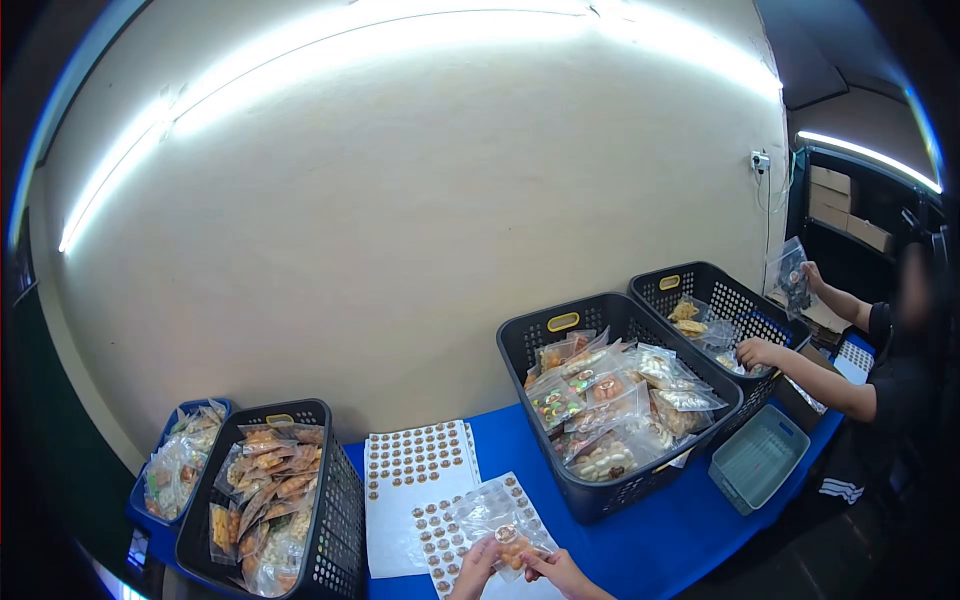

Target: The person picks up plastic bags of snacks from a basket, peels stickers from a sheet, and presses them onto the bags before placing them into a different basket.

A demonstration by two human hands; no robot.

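My left hand (476, 570) pinches the near left edge of a clear plastic snack bag (508, 535). On the other side, my right hand (562, 574) grips the bag's lower right corner, fingers closed. Orange-brown pieces lie in the bag's lower part, and a round brown sticker shows on its front. Right under the bag is a sheet of round stickers (436, 535), partly covered by bag and hands. Another sticker sheet (415, 480) lies behind it, its lower half bare of stickers.
A black basket of snack bags (345, 530) stands left, beside a blue basket (152, 520). Right are a large full black basket (610, 497), another black basket (715, 272) and a grey-green tray (745, 495) on the blue tablecloth (640, 550). A co-worker (845, 385) holds a bag (793, 282).
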